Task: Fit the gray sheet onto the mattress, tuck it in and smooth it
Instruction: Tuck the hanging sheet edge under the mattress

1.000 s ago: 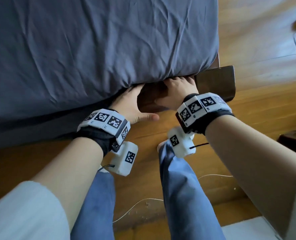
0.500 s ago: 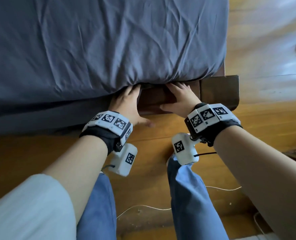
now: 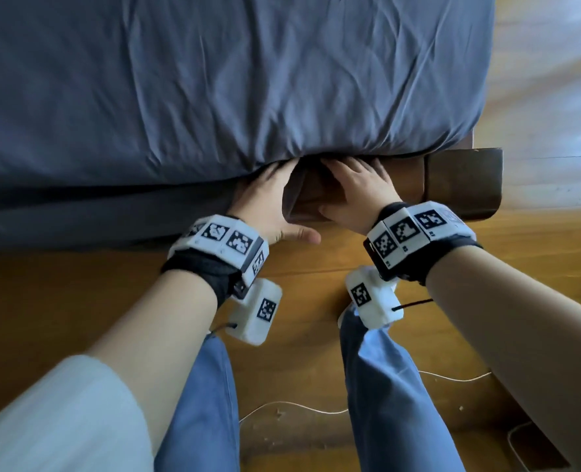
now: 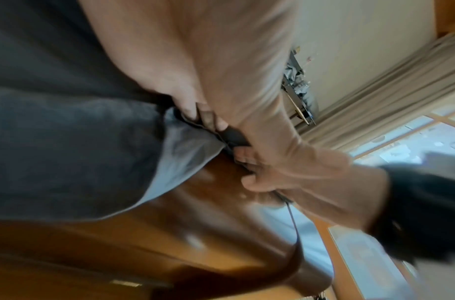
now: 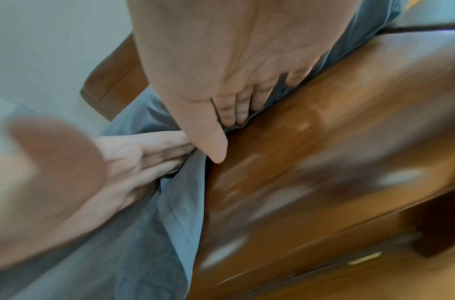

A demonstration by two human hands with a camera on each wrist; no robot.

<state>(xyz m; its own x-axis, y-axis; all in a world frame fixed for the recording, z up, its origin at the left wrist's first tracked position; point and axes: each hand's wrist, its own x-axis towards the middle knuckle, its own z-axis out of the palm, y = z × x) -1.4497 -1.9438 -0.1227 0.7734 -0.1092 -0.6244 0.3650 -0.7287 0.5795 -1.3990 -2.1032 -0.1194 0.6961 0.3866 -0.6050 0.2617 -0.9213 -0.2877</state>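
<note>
Lower centre of the head view: the seam between the overhanging gray sheet [image 3: 214, 90] and the dark wooden bed frame [image 3: 459, 182] is tight, already filled by the fingers of the left hand [image 3: 268, 202] and right hand [image 3: 353, 192]. Bare wooden floor [image 3: 78, 301] at lower left lies open; a thin white cable [image 3: 299, 408] crosses it between the legs.

A dark brown wooden bed frame [image 3: 459, 180] stands on a glossy honey-coloured wooden plank floor [image 3: 78, 301]. The mattress wrapped in a wrinkled gray cotton sheet [image 3: 214, 80] lies on it, filling ten to one o'clock.
</note>
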